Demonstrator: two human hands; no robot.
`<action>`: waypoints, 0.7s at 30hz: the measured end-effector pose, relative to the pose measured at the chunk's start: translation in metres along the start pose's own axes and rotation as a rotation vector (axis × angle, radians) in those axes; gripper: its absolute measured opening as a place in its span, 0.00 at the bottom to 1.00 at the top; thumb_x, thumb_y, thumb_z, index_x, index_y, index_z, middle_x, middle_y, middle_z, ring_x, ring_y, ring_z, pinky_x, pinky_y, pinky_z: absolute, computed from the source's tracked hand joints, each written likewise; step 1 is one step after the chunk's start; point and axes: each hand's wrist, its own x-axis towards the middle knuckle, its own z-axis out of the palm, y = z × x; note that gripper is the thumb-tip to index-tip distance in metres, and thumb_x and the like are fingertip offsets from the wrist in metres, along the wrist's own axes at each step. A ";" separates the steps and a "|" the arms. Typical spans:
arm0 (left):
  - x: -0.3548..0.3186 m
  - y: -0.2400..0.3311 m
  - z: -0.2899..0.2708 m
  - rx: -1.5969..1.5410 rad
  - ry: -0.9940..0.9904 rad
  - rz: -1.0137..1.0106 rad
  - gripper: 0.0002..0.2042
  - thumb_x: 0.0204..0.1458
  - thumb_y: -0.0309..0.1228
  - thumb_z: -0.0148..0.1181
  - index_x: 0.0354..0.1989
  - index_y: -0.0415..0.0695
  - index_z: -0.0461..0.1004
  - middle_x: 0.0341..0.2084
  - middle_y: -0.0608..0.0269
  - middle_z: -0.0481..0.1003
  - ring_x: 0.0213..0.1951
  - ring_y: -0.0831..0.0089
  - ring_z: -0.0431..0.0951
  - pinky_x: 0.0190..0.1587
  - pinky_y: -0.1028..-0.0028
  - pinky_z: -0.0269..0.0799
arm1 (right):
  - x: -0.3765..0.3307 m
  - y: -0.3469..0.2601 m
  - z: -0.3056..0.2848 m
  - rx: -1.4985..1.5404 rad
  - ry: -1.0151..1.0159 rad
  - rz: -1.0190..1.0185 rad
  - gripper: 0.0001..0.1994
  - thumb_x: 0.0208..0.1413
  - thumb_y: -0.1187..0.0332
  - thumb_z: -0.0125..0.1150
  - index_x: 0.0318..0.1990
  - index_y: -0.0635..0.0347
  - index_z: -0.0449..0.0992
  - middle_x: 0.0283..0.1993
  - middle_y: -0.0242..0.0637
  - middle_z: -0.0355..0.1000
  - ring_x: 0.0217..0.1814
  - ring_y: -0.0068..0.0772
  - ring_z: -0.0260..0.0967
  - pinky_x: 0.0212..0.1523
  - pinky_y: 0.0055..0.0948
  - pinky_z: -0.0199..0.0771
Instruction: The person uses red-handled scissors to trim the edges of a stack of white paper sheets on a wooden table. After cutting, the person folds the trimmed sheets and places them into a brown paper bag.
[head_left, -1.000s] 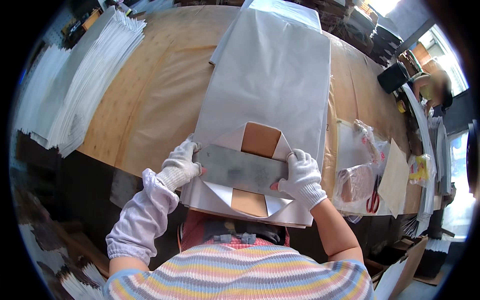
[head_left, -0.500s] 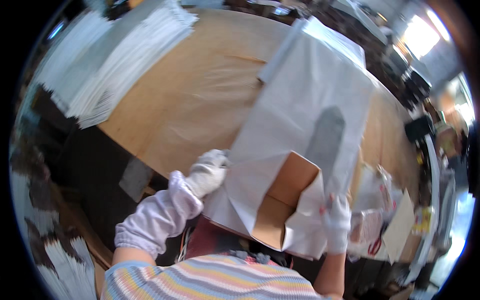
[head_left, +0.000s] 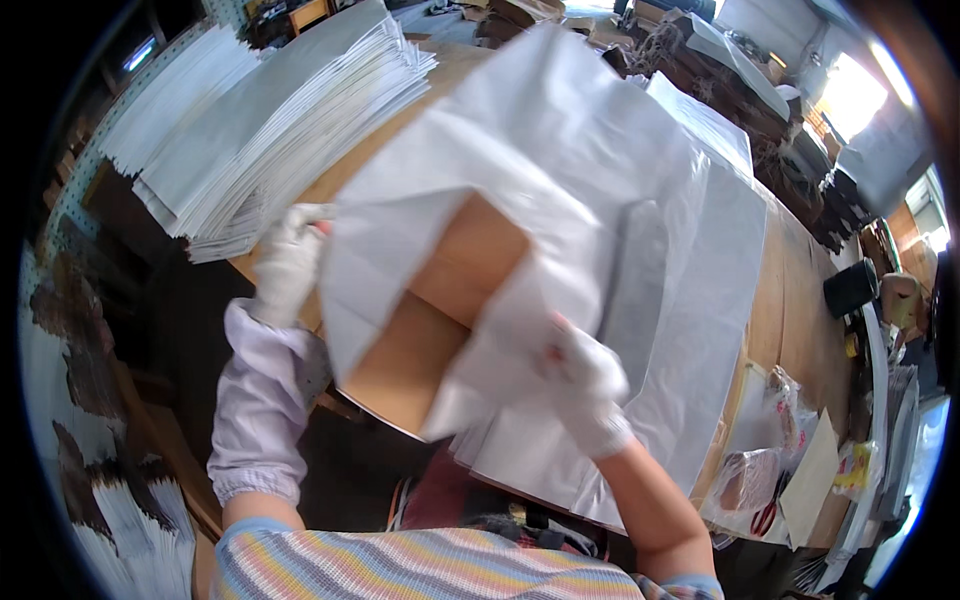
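Note:
A large white paper bag (head_left: pixel 540 110) with a brown inside is raised over the table, its near end folded open into a diamond shape. My left hand (head_left: pixel 288 268), in a white glove, pinches the left corner of that end. Closed on the opposite flap is my gloved right hand (head_left: pixel 585 380), slightly smeared by motion. Under the bag lies a pile of similar white bags (head_left: pixel 705 310). A long grey strip with a pointed far end (head_left: pixel 637 280) rests on this pile, just right of the lifted bag.
A thick fanned stack of white bags (head_left: pixel 300 110) covers the table's far left. On the right of the wooden table (head_left: pixel 795 300) are a clear plastic packet (head_left: pixel 748 480), red-handled scissors (head_left: pixel 765 517) and a beige sheet (head_left: pixel 808 485). A dark cylinder (head_left: pixel 850 288) stands farther right.
The top bag has moved left off the pile, carried by both hands. My left hand went left and farther away, my right hand left. The grey strip now lies on the bags beneath.

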 end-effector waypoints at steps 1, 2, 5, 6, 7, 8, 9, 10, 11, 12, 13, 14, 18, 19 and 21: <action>0.016 -0.021 -0.003 -0.077 -0.066 -0.322 0.07 0.61 0.25 0.57 0.43 0.44 0.80 0.35 0.64 0.81 0.37 0.75 0.77 0.44 0.71 0.73 | 0.014 0.002 0.022 -0.577 -0.001 -0.376 0.09 0.59 0.69 0.58 0.47 0.54 0.75 0.31 0.41 0.73 0.31 0.44 0.71 0.33 0.39 0.73; 0.021 -0.094 -0.018 0.103 0.003 -0.197 0.06 0.62 0.27 0.58 0.42 0.44 0.80 0.32 0.68 0.79 0.33 0.81 0.74 0.39 0.75 0.72 | 0.023 0.003 0.053 -1.152 -0.037 -0.755 0.17 0.60 0.68 0.57 0.56 0.51 0.73 0.35 0.42 0.76 0.34 0.47 0.75 0.35 0.41 0.75; 0.023 -0.222 -0.027 0.240 -0.136 -0.508 0.08 0.60 0.31 0.60 0.45 0.45 0.78 0.37 0.64 0.80 0.39 0.74 0.77 0.44 0.71 0.72 | 0.050 0.013 0.117 -1.482 -0.149 -0.506 0.23 0.63 0.68 0.53 0.66 0.48 0.62 0.48 0.43 0.76 0.44 0.48 0.79 0.43 0.45 0.79; 0.007 -0.270 -0.044 0.402 -0.165 -0.605 0.11 0.59 0.33 0.62 0.48 0.46 0.77 0.40 0.61 0.80 0.42 0.70 0.78 0.47 0.69 0.73 | 0.051 0.021 0.135 -1.509 -0.231 -0.462 0.25 0.63 0.69 0.53 0.68 0.47 0.60 0.53 0.43 0.75 0.47 0.48 0.79 0.46 0.43 0.80; -0.017 -0.307 -0.066 0.561 -0.195 -0.670 0.13 0.58 0.34 0.63 0.50 0.46 0.76 0.43 0.59 0.80 0.45 0.66 0.79 0.49 0.66 0.73 | 0.044 0.027 0.149 -1.482 -0.282 -0.366 0.28 0.60 0.70 0.55 0.69 0.48 0.60 0.59 0.43 0.70 0.53 0.47 0.76 0.52 0.41 0.78; -0.037 -0.326 -0.074 0.667 -0.211 -0.642 0.17 0.57 0.36 0.65 0.53 0.46 0.75 0.45 0.56 0.80 0.48 0.62 0.80 0.52 0.64 0.73 | 0.037 0.028 0.153 -1.460 -0.350 -0.470 0.28 0.59 0.70 0.56 0.68 0.48 0.61 0.61 0.42 0.69 0.56 0.47 0.74 0.55 0.41 0.76; -0.037 -0.310 -0.029 0.685 -0.232 -0.446 0.22 0.56 0.37 0.66 0.57 0.47 0.71 0.50 0.55 0.78 0.52 0.58 0.78 0.55 0.62 0.72 | 0.039 0.029 0.136 -1.475 -0.350 -0.513 0.28 0.57 0.70 0.57 0.67 0.49 0.63 0.62 0.41 0.68 0.58 0.47 0.73 0.58 0.41 0.74; -0.036 -0.285 0.001 0.722 -0.221 -0.253 0.27 0.54 0.38 0.67 0.62 0.48 0.68 0.54 0.54 0.76 0.55 0.55 0.76 0.57 0.61 0.71 | 0.030 0.029 0.117 -1.486 -0.372 -0.556 0.28 0.56 0.70 0.58 0.67 0.50 0.64 0.63 0.40 0.67 0.61 0.46 0.71 0.60 0.41 0.72; -0.049 -0.249 0.020 0.740 -0.226 -0.074 0.32 0.53 0.39 0.69 0.66 0.48 0.64 0.58 0.52 0.74 0.59 0.52 0.74 0.60 0.59 0.69 | 0.011 0.026 0.088 -1.368 -0.309 -0.767 0.24 0.51 0.70 0.61 0.58 0.53 0.73 0.64 0.37 0.67 0.65 0.46 0.65 0.65 0.44 0.66; -0.048 -0.227 0.006 0.525 -0.205 -0.114 0.41 0.51 0.40 0.70 0.72 0.50 0.55 0.64 0.49 0.68 0.64 0.49 0.68 0.65 0.58 0.64 | 0.000 0.028 0.059 -1.339 -0.240 -1.080 0.21 0.46 0.70 0.65 0.52 0.53 0.77 0.63 0.36 0.67 0.66 0.47 0.62 0.66 0.48 0.62; -0.049 -0.205 -0.010 0.568 -0.144 -0.227 0.39 0.53 0.41 0.68 0.72 0.48 0.56 0.64 0.45 0.68 0.64 0.47 0.68 0.65 0.57 0.64 | -0.018 0.019 0.034 -1.319 -0.227 -1.076 0.21 0.43 0.70 0.67 0.50 0.53 0.77 0.61 0.36 0.67 0.66 0.49 0.61 0.65 0.51 0.62; -0.052 -0.186 -0.026 0.613 -0.094 -0.348 0.37 0.54 0.41 0.67 0.71 0.47 0.58 0.63 0.42 0.68 0.64 0.45 0.68 0.64 0.57 0.64 | -0.028 0.019 0.008 -1.349 -0.181 -0.951 0.24 0.40 0.69 0.71 0.50 0.52 0.77 0.61 0.36 0.67 0.67 0.51 0.60 0.67 0.53 0.60; -0.146 -0.163 -0.082 0.061 0.250 -0.512 0.28 0.60 0.28 0.60 0.70 0.44 0.62 0.63 0.49 0.71 0.61 0.63 0.73 0.62 0.69 0.68 | -0.034 0.031 -0.083 -1.557 0.103 -0.848 0.33 0.37 0.62 0.74 0.55 0.61 0.74 0.67 0.50 0.62 0.71 0.59 0.56 0.72 0.56 0.53; -0.174 -0.155 -0.086 0.013 0.231 -0.560 0.26 0.61 0.21 0.56 0.69 0.41 0.63 0.63 0.52 0.70 0.61 0.68 0.73 0.63 0.71 0.67 | -0.032 0.032 -0.098 -1.562 0.125 -0.861 0.33 0.38 0.62 0.73 0.56 0.61 0.73 0.68 0.50 0.61 0.71 0.58 0.56 0.73 0.55 0.52; -0.209 -0.128 -0.086 -0.186 0.261 -0.696 0.24 0.61 0.16 0.53 0.68 0.36 0.63 0.64 0.53 0.69 0.61 0.68 0.72 0.65 0.72 0.66 | -0.029 0.036 -0.117 -1.567 0.151 -0.878 0.34 0.39 0.62 0.73 0.58 0.61 0.72 0.70 0.51 0.60 0.72 0.56 0.56 0.74 0.55 0.50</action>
